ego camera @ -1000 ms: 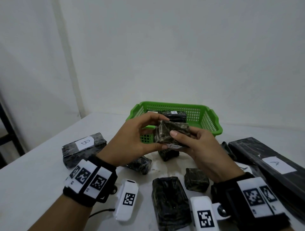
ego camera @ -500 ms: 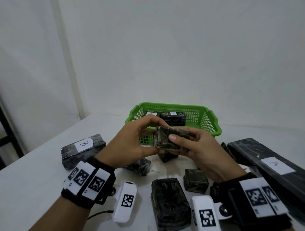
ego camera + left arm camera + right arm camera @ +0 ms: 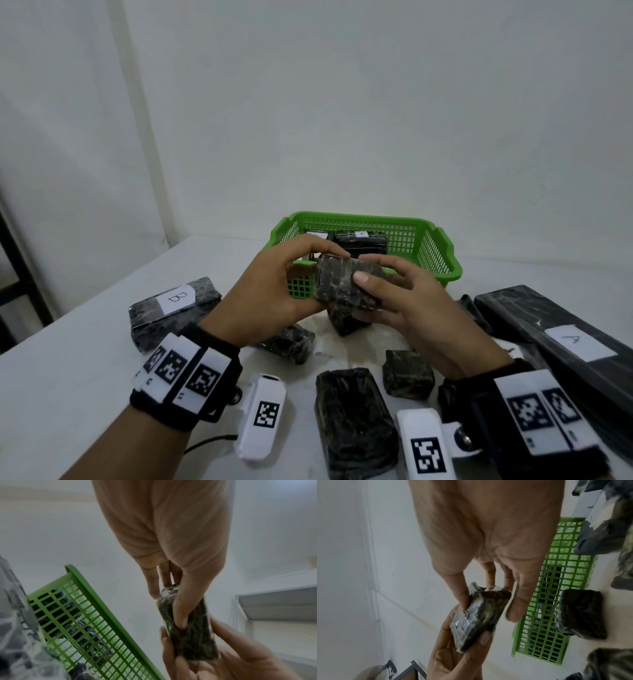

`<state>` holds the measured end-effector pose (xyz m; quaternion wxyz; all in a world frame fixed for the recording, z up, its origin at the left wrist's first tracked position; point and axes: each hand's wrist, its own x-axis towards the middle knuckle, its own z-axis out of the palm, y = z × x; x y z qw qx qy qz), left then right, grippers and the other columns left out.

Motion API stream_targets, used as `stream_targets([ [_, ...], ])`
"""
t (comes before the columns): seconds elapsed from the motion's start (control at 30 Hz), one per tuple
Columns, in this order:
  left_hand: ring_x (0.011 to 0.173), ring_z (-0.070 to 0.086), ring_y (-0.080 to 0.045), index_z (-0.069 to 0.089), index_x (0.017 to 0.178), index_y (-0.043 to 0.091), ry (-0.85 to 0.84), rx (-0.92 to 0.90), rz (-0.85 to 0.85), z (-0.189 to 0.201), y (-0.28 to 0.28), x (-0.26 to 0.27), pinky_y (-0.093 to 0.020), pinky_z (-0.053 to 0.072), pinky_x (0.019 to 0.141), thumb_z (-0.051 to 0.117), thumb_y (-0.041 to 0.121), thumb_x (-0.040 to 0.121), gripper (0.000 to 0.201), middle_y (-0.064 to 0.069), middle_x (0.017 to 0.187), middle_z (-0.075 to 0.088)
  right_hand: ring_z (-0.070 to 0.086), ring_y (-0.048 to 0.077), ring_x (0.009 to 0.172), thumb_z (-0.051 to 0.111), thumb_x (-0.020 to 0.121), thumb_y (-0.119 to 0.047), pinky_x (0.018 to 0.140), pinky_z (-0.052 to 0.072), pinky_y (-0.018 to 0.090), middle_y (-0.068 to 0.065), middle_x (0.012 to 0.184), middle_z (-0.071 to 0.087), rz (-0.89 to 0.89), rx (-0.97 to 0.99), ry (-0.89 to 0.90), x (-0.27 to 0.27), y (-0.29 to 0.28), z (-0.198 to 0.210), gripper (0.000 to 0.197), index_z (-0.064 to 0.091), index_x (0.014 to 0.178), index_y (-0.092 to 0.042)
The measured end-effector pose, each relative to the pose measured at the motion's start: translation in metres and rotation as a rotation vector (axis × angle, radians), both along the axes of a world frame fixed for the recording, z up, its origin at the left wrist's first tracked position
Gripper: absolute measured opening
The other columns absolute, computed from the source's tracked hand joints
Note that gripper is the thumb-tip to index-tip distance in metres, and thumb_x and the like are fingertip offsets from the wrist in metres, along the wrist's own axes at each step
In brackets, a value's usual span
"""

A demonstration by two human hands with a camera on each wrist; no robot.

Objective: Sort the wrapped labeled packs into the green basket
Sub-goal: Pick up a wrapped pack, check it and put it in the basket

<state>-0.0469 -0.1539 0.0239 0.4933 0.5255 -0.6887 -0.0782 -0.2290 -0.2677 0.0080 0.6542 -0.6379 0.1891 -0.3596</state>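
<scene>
Both hands hold one small dark wrapped pack (image 3: pixel 337 284) in the air just in front of the green basket (image 3: pixel 435 253). My left hand (image 3: pixel 274 294) grips its left end, thumb below and fingers over the top. My right hand (image 3: pixel 394 298) pinches its right side, the thumb on the near face. No label shows on the pack's visible faces. The same pack (image 3: pixel 187 628) fills the left wrist view and appears (image 3: pixel 479 618) in the right wrist view. Inside the basket lie dark packs, one with a white label marked A (image 3: pixel 361 234).
On the white table: a pack labelled B (image 3: pixel 171 305) at left, a long black pack labelled A (image 3: pixel 565 335) at right, and several small unlabelled dark packs (image 3: pixel 352 418) near the front. The wall stands close behind the basket.
The pack has been turned in my hands: a white patch on its underside a second ago is hidden, and a plain dark face fronts me. Both hands stayed in place.
</scene>
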Motion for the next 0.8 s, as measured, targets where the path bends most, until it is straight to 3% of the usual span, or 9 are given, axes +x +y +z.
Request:
stream_targets([
  [0.1,0.133,0.055,-0.013,0.059,0.134,0.028,-0.005,0.084,-0.017,-0.0005,0.0007,0.0028,-0.04,0.053,0.104,0.091,0.023,0.075,0.067,0.012,0.138,0.06,0.077,0.021,0.104,0.084,0.068,-0.024,0.093,0.062,0.046,0.004,0.118,0.076,-0.029,-0.056,-0.022,-0.0024,-0.0004,-0.0015,0.056,0.07,0.122,-0.019],
  [0.2,0.128,0.06,-0.008,0.053,0.14,0.039,0.023,0.15,0.02,-0.0014,0.0014,0.0041,-0.042,0.052,0.106,0.089,0.038,0.075,0.074,0.016,0.138,0.061,0.077,0.02,0.104,0.086,0.073,-0.007,0.09,0.062,0.037,0.001,0.126,0.072,-0.044,-0.142,-0.031,-0.0039,-0.001,-0.0011,0.056,0.068,0.125,-0.02],
  [0.23,0.124,0.063,-0.008,0.056,0.138,0.038,0.027,0.137,0.034,-0.0014,0.0011,0.0037,-0.041,0.053,0.104,0.088,0.034,0.077,0.069,0.015,0.134,0.064,0.077,0.02,0.105,0.086,0.073,-0.006,0.089,0.063,0.035,0.002,0.128,0.071,-0.035,-0.145,-0.031,-0.0036,-0.0014,-0.0015,0.057,0.067,0.125,-0.02],
  [0.37,0.117,0.067,-0.01,0.063,0.131,0.025,0.017,0.061,0.024,-0.0004,0.0005,-0.0015,-0.036,0.057,0.099,0.088,0.012,0.079,0.059,0.011,0.125,0.069,0.076,0.024,0.108,0.086,0.065,-0.032,0.09,0.063,0.043,0.01,0.122,0.074,0.011,0.0,-0.024,0.0003,0.0009,-0.0023,0.062,0.07,0.123,-0.019],
  [0.47,0.12,0.066,-0.012,0.065,0.129,0.021,-0.002,0.042,-0.028,-0.0009,0.0015,-0.0052,-0.033,0.056,0.1,0.086,0.007,0.079,0.056,0.01,0.126,0.069,0.077,0.031,0.104,0.079,0.081,-0.02,0.083,0.065,0.044,0.017,0.112,0.078,0.023,0.055,-0.029,0.0034,0.0045,-0.003,0.04,0.073,0.118,-0.006],
  [0.53,0.121,0.066,-0.014,0.066,0.128,0.02,-0.006,0.034,-0.047,-0.0008,0.0015,-0.0056,-0.033,0.055,0.101,0.087,0.007,0.079,0.055,0.009,0.125,0.069,0.077,0.033,0.102,0.077,0.088,-0.01,0.086,0.064,0.047,0.016,0.107,0.08,0.01,0.029,-0.015,0.0034,0.0045,-0.0049,0.026,0.076,0.113,-0.004],
  [0.67,0.119,0.067,-0.015,0.067,0.125,0.018,0.003,0.008,-0.055,-0.0004,0.0007,-0.0034,-0.028,0.055,0.099,0.086,0.005,0.079,0.051,0.007,0.121,0.071,0.077,0.034,0.103,0.079,0.08,-0.008,0.089,0.064,0.045,0.017,0.106,0.08,0.009,0.039,-0.015,0.0027,0.0016,-0.0036,0.033,0.074,0.113,-0.002],
  [0.8,0.121,0.065,-0.019,0.069,0.121,0.018,0.034,-0.027,-0.064,0.0007,0.0018,0.0018,-0.029,0.055,0.098,0.085,0.007,0.079,0.046,0.005,0.12,0.07,0.076,0.034,0.104,0.076,0.081,-0.002,0.08,0.066,0.036,0.019,0.109,0.079,0.02,0.079,-0.052,-0.0018,-0.0037,-0.0016,0.034,0.07,0.114,0.002],
])
